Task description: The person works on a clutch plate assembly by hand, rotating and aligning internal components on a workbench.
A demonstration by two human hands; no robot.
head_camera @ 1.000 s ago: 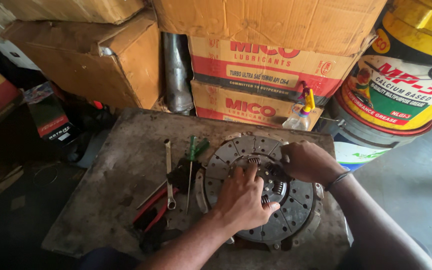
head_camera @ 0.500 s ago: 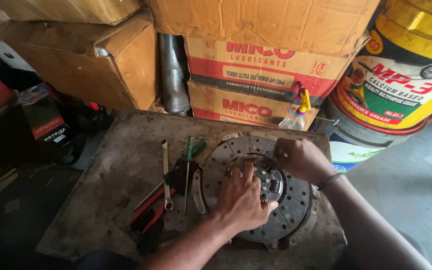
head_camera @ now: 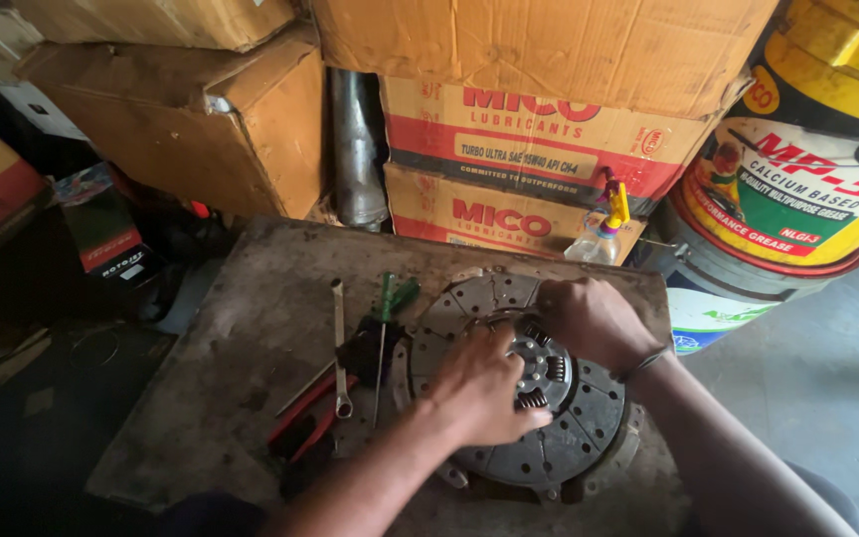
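**Two hands on a clutch disc at a crowded bench**

A person presses both hands onto a round clutch disc [head_camera: 539,398] lying flat on a worn, stained slab [head_camera: 241,348], toward its right end. The left hand [head_camera: 479,388] lies spread over the near side of the hub, fingers bent against the metal, closed on nothing. The right hand [head_camera: 589,320] curls over the far rim; whether it grips the edge or only rests there cannot be told. The hub springs [head_camera: 539,368] sit in place and show between the two hands.

Just left of the disc lie a spanner [head_camera: 338,343], a green-handled screwdriver [head_camera: 390,303] and red-handled pliers [head_camera: 305,423], all loose and untouched, so the work looks to be at a hand-fitting stage rather than a tooled one. The disc is still out on the bench with no mating part seen, which suggests much remains.

Behind stand cardboard boxes [head_camera: 509,169], a grease pail [head_camera: 777,199] and a spray bottle [head_camera: 599,234].
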